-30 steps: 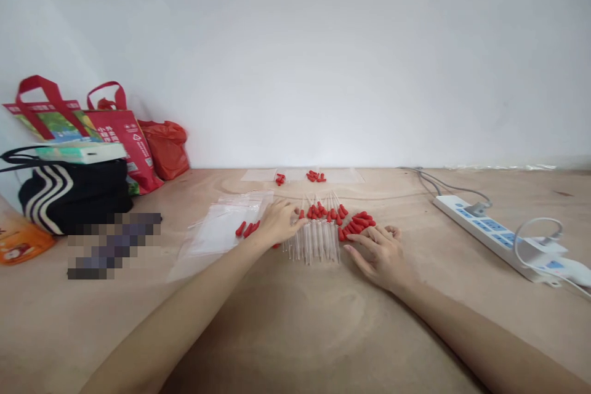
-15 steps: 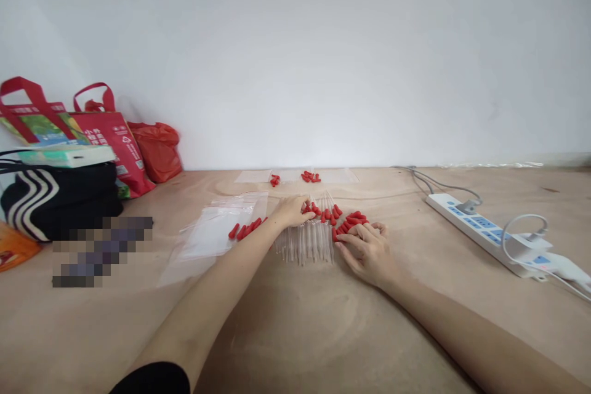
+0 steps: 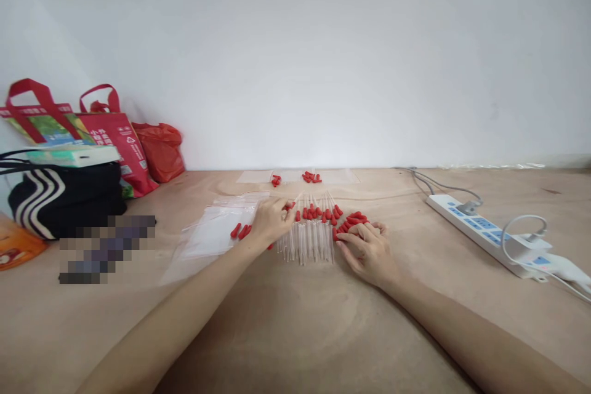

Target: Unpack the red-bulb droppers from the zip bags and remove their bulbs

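A row of clear glass droppers [image 3: 310,239] with red rubber bulbs lies on the wooden table, tips toward me. My left hand [image 3: 270,223] rests at the row's left end, fingers curled and pinched on one dropper by its bulb end. My right hand [image 3: 367,249] lies at the row's right end, fingers bent over a pile of loose red bulbs [image 3: 354,221]. A few more red bulbs [image 3: 239,231] lie left of my left hand on a clear plastic bag [image 3: 210,236].
Bags stand at the far left: a black striped bag [image 3: 64,197], red tote bags [image 3: 115,135] and a red plastic bag [image 3: 161,148]. A white power strip [image 3: 480,225] with cables lies at the right. More red bulbs [image 3: 310,178] on plastic sheets sit near the wall.
My left hand drew back left from the bulbs in the row's middle to its left end. My right hand stayed by the pile of bulbs. The view shifted slightly.
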`<state>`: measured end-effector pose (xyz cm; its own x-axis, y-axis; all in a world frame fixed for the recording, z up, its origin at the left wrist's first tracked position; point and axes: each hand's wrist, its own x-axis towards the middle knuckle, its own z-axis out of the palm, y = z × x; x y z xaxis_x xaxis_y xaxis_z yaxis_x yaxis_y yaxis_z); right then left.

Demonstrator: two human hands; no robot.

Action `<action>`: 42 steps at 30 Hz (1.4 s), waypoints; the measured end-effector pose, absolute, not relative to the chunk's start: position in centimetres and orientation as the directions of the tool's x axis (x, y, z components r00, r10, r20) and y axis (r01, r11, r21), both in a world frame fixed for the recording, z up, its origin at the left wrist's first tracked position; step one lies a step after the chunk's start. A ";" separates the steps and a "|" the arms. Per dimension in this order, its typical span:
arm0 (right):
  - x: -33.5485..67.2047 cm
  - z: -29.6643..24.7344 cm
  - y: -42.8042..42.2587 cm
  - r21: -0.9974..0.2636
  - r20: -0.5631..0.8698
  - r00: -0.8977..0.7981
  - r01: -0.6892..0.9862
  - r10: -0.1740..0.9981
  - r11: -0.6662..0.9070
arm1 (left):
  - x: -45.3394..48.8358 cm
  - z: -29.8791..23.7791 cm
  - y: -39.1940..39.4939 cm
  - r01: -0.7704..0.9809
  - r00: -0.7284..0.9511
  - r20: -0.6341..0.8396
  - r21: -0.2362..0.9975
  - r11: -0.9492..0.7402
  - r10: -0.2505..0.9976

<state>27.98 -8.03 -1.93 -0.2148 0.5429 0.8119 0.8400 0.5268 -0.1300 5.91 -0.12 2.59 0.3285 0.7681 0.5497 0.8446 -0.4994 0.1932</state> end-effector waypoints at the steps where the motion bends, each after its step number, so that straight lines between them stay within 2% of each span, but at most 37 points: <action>1: 27.8 -2.0 -8.0 -0.128 0.819 -0.208 0.842 0.534 0.524 | 5.1 2.4 -1.1 0.833 0.330 0.579 0.193 -0.519 0.745; 3: 27.2 -2.0 -7.9 -0.115 0.835 -0.199 0.848 0.513 0.518 | 3.6 1.7 -3.0 0.720 0.397 0.703 0.160 -0.675 0.590; 6: 26.0 -2.0 -7.9 -0.055 0.834 -0.255 0.844 0.489 0.533 | 2.0 0.5 -5.2 0.528 0.499 0.787 0.055 -0.848 0.362; 9: 24.7 -2.0 -7.7 0.028 0.808 -0.364 0.809 0.463 0.587 | 1.5 -0.2 -6.1 0.418 0.545 0.790 0.035 -0.908 0.281; 16: 23.6 -2.4 -6.9 0.029 0.796 -0.410 0.761 0.446 0.648 | 2.1 -0.1 -6.4 0.323 0.638 0.726 0.049 -0.945 0.256; 21: 23.6 -2.3 -6.9 0.055 0.790 -0.451 0.727 0.415 0.685 | 2.1 0.1 -6.6 0.416 0.617 0.699 0.102 -0.903 0.363; 24: 23.6 -2.2 -7.1 0.071 0.787 -0.463 0.724 0.407 0.686 | 2.4 0.0 -6.4 0.494 0.648 0.641 0.056 -0.868 0.411; 32: 23.6 -2.0 -7.7 0.137 0.758 -0.530 0.699 0.380 0.702 | 2.7 -0.9 -6.2 0.503 0.632 0.686 -0.008 -0.864 0.361; 42: 23.8 -2.0 -7.9 0.117 0.760 -0.523 0.693 0.385 0.711 | 2.4 -0.5 -6.8 0.493 0.651 0.662 0.005 -0.870 0.372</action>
<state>23.75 -7.94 -1.96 -0.5235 0.3851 0.7601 0.6932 0.7111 0.1172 2.39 -6.85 -0.46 0.6508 0.3720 0.6619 0.4927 -0.8702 0.0046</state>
